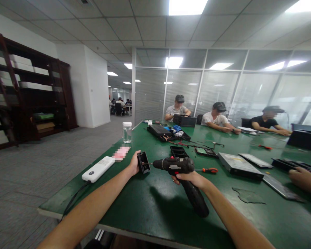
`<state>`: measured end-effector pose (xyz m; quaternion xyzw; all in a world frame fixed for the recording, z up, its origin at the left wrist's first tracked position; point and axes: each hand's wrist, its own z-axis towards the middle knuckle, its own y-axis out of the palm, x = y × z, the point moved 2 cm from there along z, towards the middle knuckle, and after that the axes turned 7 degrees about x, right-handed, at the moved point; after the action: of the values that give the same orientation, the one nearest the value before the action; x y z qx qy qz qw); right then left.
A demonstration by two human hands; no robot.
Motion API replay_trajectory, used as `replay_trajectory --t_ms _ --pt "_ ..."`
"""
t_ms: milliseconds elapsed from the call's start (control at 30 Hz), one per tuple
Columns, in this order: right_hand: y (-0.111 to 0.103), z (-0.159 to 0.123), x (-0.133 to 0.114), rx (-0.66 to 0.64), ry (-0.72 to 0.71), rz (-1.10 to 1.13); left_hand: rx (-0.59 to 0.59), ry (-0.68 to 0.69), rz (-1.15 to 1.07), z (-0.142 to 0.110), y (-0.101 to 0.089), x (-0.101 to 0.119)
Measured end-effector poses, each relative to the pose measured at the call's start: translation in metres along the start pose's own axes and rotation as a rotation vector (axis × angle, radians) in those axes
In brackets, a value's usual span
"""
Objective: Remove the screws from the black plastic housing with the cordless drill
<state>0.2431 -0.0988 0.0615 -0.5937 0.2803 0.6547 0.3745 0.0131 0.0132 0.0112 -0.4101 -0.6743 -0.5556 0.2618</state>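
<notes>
My left hand [134, 164] grips a small black box-shaped part [144, 162] by its left side, tilted up above the green table [119, 204]. Its open face is turned toward the drill, and some small fittings show inside. My right hand [190, 178] is wrapped round the handle of a black cordless drill [176, 165], which points left. The bit reaches to the black part; whether it touches a screw is too small to tell. Behind the drill lie a black tray-like frame [178, 151] and an orange-handled screwdriver [209, 170].
A white power strip [98, 169] and a clear jar [127, 133] stand at left. Beyond lie a black case [159, 131], a circuit board unit [206, 151] and a silver drive [239, 166]. A co-worker's hand [304, 180] is at right; several people sit across the table.
</notes>
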Motion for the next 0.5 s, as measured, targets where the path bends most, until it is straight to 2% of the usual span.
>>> replay_trajectory --t_ms 167,500 --pt "-0.0009 0.0001 0.0012 -0.011 -0.007 0.012 -0.039 0.013 -0.001 0.0043 -0.0021 -0.0008" --pt "-0.0015 0.0001 0.0024 -0.005 -0.009 0.035 -0.039 0.008 0.010 0.0053 -0.0031 -0.0011"
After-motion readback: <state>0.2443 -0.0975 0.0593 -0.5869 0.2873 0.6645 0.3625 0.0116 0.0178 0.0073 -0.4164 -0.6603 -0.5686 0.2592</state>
